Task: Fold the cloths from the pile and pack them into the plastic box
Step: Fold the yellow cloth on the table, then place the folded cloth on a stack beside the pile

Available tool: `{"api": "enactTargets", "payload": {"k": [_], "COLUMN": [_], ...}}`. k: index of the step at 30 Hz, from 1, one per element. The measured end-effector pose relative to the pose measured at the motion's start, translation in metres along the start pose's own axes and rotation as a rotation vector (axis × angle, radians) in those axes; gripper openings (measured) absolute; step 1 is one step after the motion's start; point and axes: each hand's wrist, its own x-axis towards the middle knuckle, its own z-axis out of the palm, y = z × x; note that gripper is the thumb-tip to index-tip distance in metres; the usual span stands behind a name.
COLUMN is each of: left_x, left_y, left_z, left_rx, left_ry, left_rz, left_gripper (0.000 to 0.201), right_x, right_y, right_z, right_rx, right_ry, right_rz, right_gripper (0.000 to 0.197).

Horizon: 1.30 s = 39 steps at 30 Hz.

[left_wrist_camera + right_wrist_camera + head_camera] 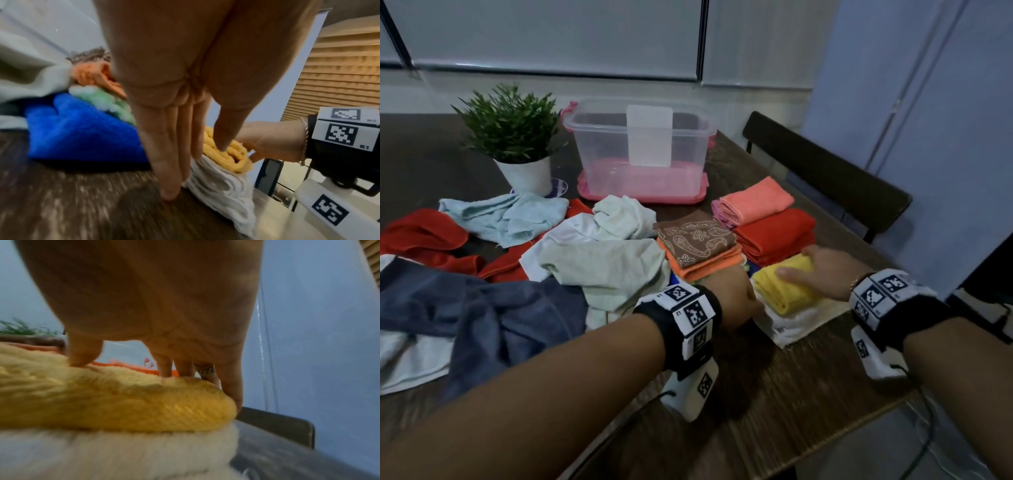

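A folded yellow cloth [784,291] [226,154] [123,402] lies on a folded white cloth [791,325] [222,186] [123,454] near the table's front right. My right hand [808,267] [133,368] grips the yellow cloth, thumb on top and fingers over its far edge. My left hand [743,298] [193,162] stands at the stack's left side. Its straight fingers [168,186] reach the table and its thumb rests on the yellow cloth. The clear plastic box [602,154] with a pink base stands at the back. The loose pile [599,260] lies to the left.
Folded stacks sit behind my hands: a brown paisley cloth on orange [697,240], red [777,236], salmon [756,198]. A folded blue cloth [82,129] is beside my left hand. A potted plant [510,126] stands back left, a chair [825,171] at the right.
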Motion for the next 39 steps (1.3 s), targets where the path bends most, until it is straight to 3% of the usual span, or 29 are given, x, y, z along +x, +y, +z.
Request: {"api": "enactTargets", "payload": {"k": [2,6,11,19,23,26,29,33,37,39], "left_x": [0.004,0.011,0.012,-0.017,-0.037,-0.052,-0.064,-0.077,-0.102,-0.117], "left_y": [0.005,0.017,0.018,0.016,-0.009,-0.052,-0.106,-0.183,-0.248,-0.267], "left_z": [0.009,0.015,0.015,-0.027,-0.069,-0.098,-0.12,-0.14,-0.161,-0.166], "left_rx": [0.039,0.019,0.038,-0.16,-0.228,-0.157,-0.132,0.044,0.25,0.295], "left_ry": [-0.103,-0.215,-0.249,-0.055,0.115,0.235,0.38,0.438,0.327,0.208], "left_rz": [0.057,0.112,0.114,0.169,0.094,0.007,-0.114,-0.394,-0.619,-0.658], "left_gripper": [0.033,0.03,0.028,0.026,0.024,0.024,0.023,0.029,0.033,0.036], "right_x": [-0.003,-0.007,0.0,0.013,0.009,-0.01,-0.033,-0.064,-0.075,-0.076], "right_y": [-0.005,0.0,0.0,0.001,-0.001,-0.029,-0.077,-0.144,-0.19,-0.205], "right_z": [0.016,0.016,0.013,0.031,0.007,-0.018,-0.031,-0.022,0.004,0.019], "right_rx": [-0.114,-0.247,-0.099,-0.146,-0.047,-0.005,0.084,0.2,0.248,0.237], "right_ry": [-0.093,-0.076,0.01,-0.081,0.089,0.329,0.436,0.228,0.021,-0.034], "right_rz": [0.021,0.112,0.117,0.143,0.152,0.013,-0.165,-0.491,-0.662,-0.723], "right_gripper": [0.124,0.107,0.09,0.1,0.096,0.074,0.044,0.014,0.015,0.018]}}
